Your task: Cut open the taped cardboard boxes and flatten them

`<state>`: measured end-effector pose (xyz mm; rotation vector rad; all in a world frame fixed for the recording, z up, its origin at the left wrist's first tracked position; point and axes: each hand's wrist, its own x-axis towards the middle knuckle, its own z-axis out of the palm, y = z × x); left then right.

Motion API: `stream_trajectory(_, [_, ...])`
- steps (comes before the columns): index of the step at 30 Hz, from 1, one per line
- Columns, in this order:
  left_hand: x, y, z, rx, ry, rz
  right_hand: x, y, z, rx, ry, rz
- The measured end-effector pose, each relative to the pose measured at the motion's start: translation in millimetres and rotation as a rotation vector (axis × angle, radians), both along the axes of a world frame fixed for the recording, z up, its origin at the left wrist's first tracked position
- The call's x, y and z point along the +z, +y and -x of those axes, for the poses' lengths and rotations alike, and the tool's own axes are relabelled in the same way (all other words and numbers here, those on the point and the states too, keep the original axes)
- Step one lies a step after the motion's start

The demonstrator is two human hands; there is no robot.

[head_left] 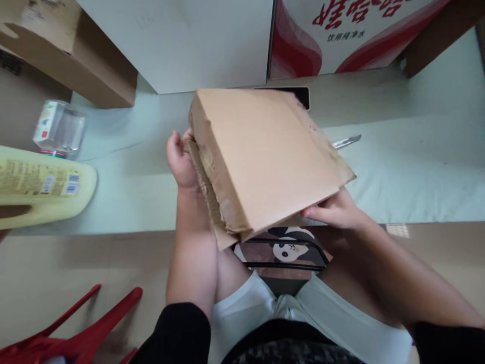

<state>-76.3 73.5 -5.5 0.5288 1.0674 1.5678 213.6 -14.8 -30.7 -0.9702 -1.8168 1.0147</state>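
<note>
Looking down past the lap: black sleeves, pale shorts, and a panda-print stool (285, 248) with a black wire frame just under the table (397, 172) edge. Red chair legs (87, 323) at lower left on the floor.

Both hands carry a flat cardboard box (265, 156), tilted, its torn corrugated edge toward the body, raised over the near edge of the table. Left hand (182, 161) clasped on the box's left side, fingers curled out of sight behind the edge, thumb up. Right hand (337, 210) pinched on the near right corner, fingers under the board, thumb side showing.

On the pale green table: a yellow bottle (41, 187) lying on its side at far left; beyond it a small clear plastic pack (58, 129). A metal blade tip (346, 141) shows just past the box's right edge. A dark phone (299, 95) peeks out behind the box's far corner.

Farthest back: a brown carton (68, 55) at left, a white box (182, 40) in the middle, a red-and-white printed carton (359, 30) at right.
</note>
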Motion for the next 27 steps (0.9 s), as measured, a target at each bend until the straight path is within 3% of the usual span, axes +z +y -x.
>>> stream_trajectory(4, [6.1, -7.7, 5.2, -0.113, 0.112, -0.062, -9.6, 3.0, -4.9, -0.048, -0.104, -0.109])
stream_trajectory(7, [10.9, -10.1, 8.6, -0.128, 0.196, -0.105, -14.4, 4.4, -2.7, -0.169, -0.162, -0.163])
stream_trajectory(13, [14.5, -16.9, 9.4, -0.223, 0.169, -0.100, -12.7, 8.3, 2.6, -0.401, -0.284, -0.041])
stream_trajectory(18, [8.9, -22.7, 3.9, -0.350, 0.155, -0.005, -11.2, 11.4, 7.0, -0.389, -0.188, 0.088])
stream_trajectory(21, [-0.8, -21.5, 2.8, -0.302, 0.220, 0.000, -6.7, 11.0, 10.8, -0.456, -0.067, 0.140])
stream_trajectory(24, [-9.1, -17.5, 5.2, -0.131, 0.384, -0.113, 1.4, 10.2, 13.8, -0.535, -0.043, 0.130])
stream_trajectory(27, [-7.7, -14.3, 8.9, -0.092, 0.479, -0.120, 4.2, 10.9, 14.0, -0.567, -0.045, 0.175])
